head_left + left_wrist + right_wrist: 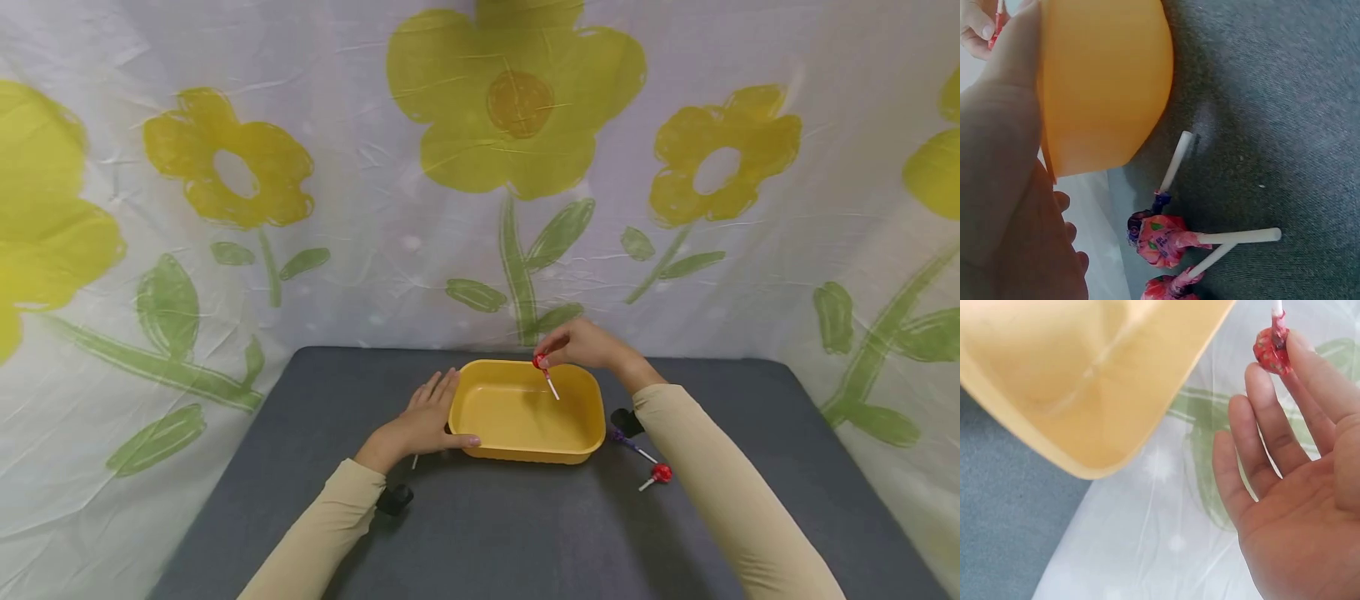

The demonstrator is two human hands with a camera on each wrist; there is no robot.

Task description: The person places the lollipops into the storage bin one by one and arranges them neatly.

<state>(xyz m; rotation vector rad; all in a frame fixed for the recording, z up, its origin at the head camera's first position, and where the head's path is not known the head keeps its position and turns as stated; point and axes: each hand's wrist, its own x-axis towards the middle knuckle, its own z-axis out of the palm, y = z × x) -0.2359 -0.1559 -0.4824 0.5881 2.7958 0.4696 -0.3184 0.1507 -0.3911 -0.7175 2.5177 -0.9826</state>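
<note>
A yellow plastic tub (525, 454) stands on the dark table, and no contents show inside it in the head view. Over its back right rim my right hand (583, 345) pinches a red-wrapped lollipop (1270, 351) by the candy end between thumb and fingertips. The lollipop's white stick points down toward the tub. My left hand (422, 421) rests against the tub's left side with fingers straight and the thumb over the front rim. Below that hand, in the left wrist view, lie a pink-wrapped lollipop (1161, 242), a dark purple one (1137, 226) and another pink one (1166, 289).
Right of the tub lie a purple lollipop (619, 436) and a red one (661, 473), near my right forearm. The grey table (480, 533) ends at a flower-printed cloth (360, 250) behind it and at both sides.
</note>
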